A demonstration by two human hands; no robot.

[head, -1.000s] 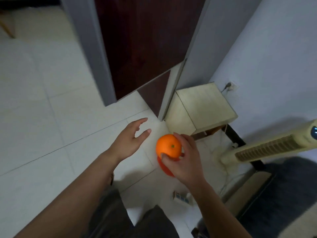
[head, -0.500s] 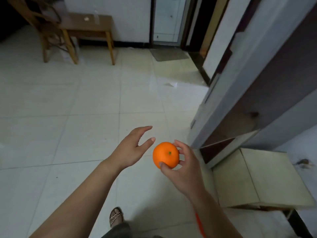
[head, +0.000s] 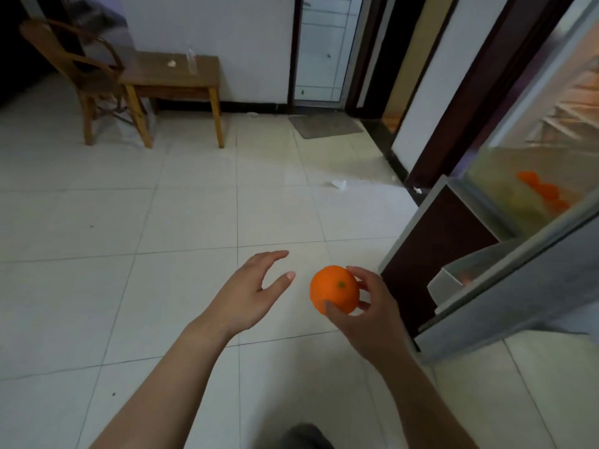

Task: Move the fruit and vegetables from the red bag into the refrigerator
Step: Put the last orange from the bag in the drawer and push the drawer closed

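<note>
Right hand grips the orange, thumb below and fingertips curled over the far side, stem end facing up. It looks like a carrying hold that leaves the fruit exposed for setting down. The orange is in the air above the floor, just left of the refrigerator.

Left hand is empty, fingers spread and loosely bent, near the fruit but not touching it. It is probably free to steady the door or help.

Refrigerator stands open on the right. Its dark door swings out toward the hands, its edge near the right hand. Other oranges lie blurred behind a clear front inside. The red bag is not in view.

Judgement: the route goes right and upward, past the door edge. Wide bare floor on the left gives room to step.
</note>
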